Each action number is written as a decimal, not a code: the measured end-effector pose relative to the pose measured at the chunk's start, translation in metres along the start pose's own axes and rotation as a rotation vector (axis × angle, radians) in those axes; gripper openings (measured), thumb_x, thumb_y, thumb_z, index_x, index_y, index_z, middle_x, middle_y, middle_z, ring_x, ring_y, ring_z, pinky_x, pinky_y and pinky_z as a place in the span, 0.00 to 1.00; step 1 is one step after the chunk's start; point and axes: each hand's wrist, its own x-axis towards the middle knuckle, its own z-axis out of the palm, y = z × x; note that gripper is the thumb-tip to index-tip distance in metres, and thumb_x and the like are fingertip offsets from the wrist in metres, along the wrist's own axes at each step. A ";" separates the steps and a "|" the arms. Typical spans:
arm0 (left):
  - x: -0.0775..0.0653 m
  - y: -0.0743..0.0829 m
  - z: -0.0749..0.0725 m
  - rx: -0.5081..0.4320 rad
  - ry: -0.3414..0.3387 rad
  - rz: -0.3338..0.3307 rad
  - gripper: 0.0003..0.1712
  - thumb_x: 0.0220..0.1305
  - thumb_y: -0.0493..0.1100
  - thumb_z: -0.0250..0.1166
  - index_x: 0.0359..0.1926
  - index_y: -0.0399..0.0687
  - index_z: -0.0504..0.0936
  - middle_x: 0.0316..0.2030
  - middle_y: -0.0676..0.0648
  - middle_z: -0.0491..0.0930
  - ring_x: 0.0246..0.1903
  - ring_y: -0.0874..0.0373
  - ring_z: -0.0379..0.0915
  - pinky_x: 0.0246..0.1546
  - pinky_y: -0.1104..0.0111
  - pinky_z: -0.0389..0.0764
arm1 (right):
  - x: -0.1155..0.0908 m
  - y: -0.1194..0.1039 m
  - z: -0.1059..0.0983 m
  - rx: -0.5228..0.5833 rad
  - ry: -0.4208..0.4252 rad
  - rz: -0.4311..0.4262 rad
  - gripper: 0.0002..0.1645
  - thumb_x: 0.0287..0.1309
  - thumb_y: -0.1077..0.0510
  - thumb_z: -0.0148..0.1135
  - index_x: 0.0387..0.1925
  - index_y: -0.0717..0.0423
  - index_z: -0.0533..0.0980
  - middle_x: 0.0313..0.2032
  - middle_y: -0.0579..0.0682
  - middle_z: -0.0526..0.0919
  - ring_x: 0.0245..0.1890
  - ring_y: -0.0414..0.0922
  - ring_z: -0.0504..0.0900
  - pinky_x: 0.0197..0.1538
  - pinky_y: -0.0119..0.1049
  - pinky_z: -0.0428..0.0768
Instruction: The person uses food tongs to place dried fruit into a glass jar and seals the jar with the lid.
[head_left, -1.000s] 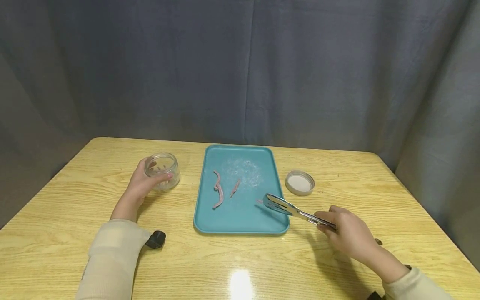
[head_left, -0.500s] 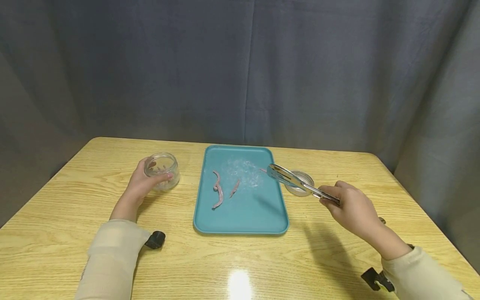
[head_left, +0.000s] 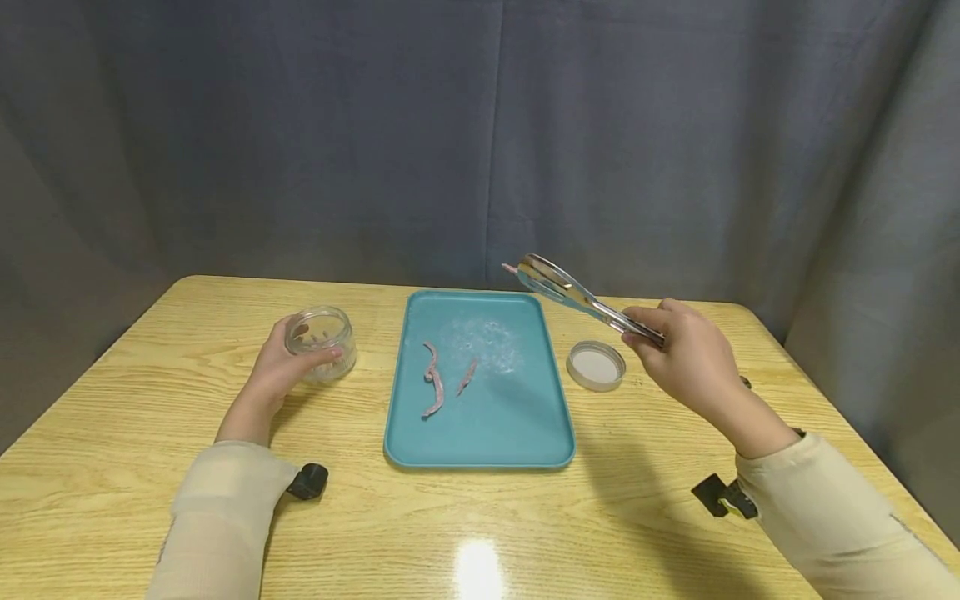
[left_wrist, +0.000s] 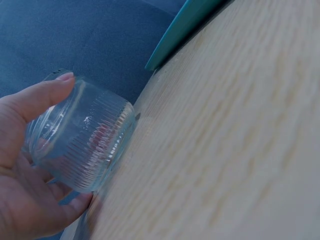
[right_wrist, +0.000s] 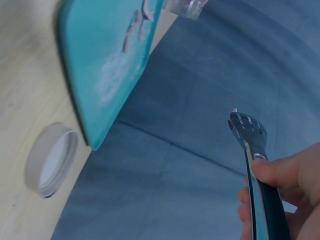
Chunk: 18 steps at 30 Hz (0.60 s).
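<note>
On the table at left, my left hand (head_left: 281, 367) grips a ribbed glass jar (head_left: 324, 342), thumb on one side and fingers round the other. The jar is upright and lidless, and something small and reddish shows through its wall in the left wrist view. My right hand (head_left: 686, 358) holds metal tongs (head_left: 573, 292) raised above the tray's far right corner. The tongs are pressed together, and a pinkish strip (head_left: 509, 268) pokes out from their tips; the rest of it is hidden between them. More pinkish, powdery strips (head_left: 435, 387) lie on the teal tray (head_left: 517, 429).
A round lid (head_left: 596, 366) lies upturned on the wooden table (head_left: 360, 517), just right of the tray. White powder (head_left: 487, 343) is scattered over the tray's far half. A grey curtain (head_left: 375, 150) hangs behind the table.
My right hand has lifted the tongs up and away from the tray, with the pinkish strip at their tips. My left hand and the jar have stayed in place.
</note>
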 end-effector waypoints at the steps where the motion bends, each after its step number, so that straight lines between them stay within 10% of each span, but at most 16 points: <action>1: 0.000 0.000 0.000 0.001 -0.001 -0.001 0.56 0.46 0.49 0.68 0.65 0.44 0.38 0.62 0.37 0.44 0.58 0.38 0.45 0.54 0.51 0.53 | 0.003 -0.002 0.000 0.006 0.001 0.001 0.11 0.46 0.65 0.61 0.36 0.61 0.78 0.18 0.47 0.66 0.16 0.42 0.60 0.17 0.35 0.57; 18: 0.000 -0.002 -0.001 0.000 -0.010 -0.005 0.58 0.45 0.50 0.68 0.66 0.44 0.37 0.63 0.37 0.44 0.58 0.38 0.45 0.54 0.50 0.53 | 0.042 -0.048 0.021 0.115 -0.011 -0.012 0.12 0.48 0.63 0.60 0.39 0.58 0.78 0.19 0.49 0.66 0.17 0.44 0.62 0.19 0.36 0.60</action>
